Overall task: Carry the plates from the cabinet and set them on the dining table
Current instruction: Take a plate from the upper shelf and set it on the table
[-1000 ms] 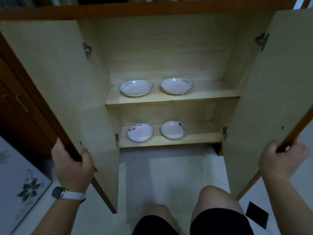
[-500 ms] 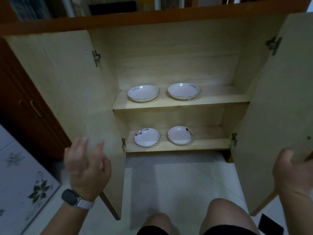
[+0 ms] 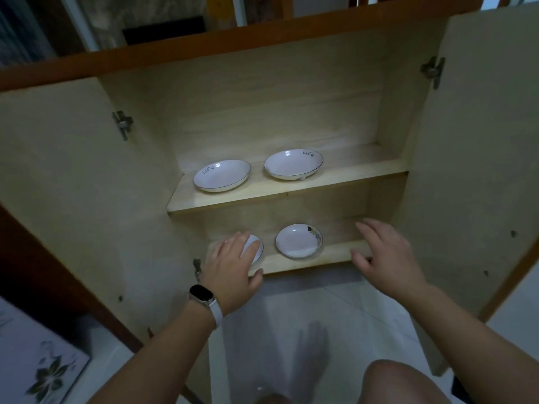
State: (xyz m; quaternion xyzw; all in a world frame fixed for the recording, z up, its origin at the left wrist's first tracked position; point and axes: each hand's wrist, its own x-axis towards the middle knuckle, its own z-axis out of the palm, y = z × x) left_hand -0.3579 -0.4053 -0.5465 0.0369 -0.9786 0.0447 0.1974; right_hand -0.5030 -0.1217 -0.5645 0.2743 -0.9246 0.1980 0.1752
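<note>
Head view, looking down into an open pale wood-grain cabinet point(image 3: 262, 91) with an orange-brown top edge; both doors swung wide, metal hinges showing on each side.

Upper shelf point(image 3: 291, 193), light wood plank: two shallow round white ceramic plates with thin dark rims, side by side and apart. Left upper plate point(image 3: 222, 175) bears the word "Life" on its near-left inner wall; right upper plate point(image 3: 293, 164) bears the same word on its far-right inner wall. Both sit flat, mouths up; round, so no long axis.

Lower shelf point(image 3: 335, 252), same wood: two smaller white round dishes with dark rims. Right lower dish point(image 3: 299, 241) lies flat and uncovered, a small dark pattern on its far-right rim. Left lower dish point(image 3: 254, 248) is mostly hidden under the left hand; only its right edge shows.

Left hand point(image 3: 232, 266): palm down over the left lower dish, fingers spread, thumb at the shelf's front edge; whether it has closed on the dish cannot be told. A dark-faced watch with white strap point(image 3: 205, 300) sits on the wrist.

Right hand point(image 3: 385, 255): fingers apart, holding nothing, over the right end of the lower shelf, beside the right lower dish without touching it.

Floor: pale glossy tiles point(image 3: 291, 316); a bare knee at the lower right.
</note>
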